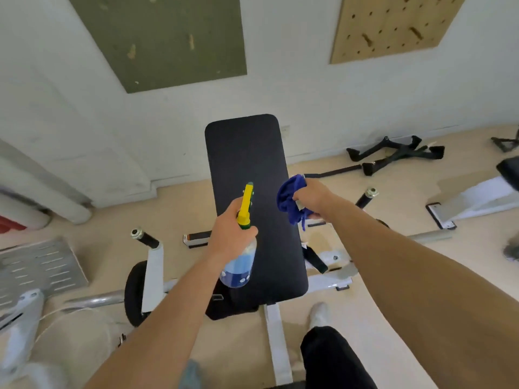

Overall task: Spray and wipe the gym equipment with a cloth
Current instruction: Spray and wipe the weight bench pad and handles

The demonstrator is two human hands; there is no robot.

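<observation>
Left hand grips spray bottle; right hand grips cloth.

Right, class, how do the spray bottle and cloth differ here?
The spray bottle is rigid, with blue liquid and a yellow head; the cloth is soft, bunched, dark blue. The left hand grips the spray bottle over the bench pad; the right hand holds the cloth at its right edge. Both are held.
</observation>
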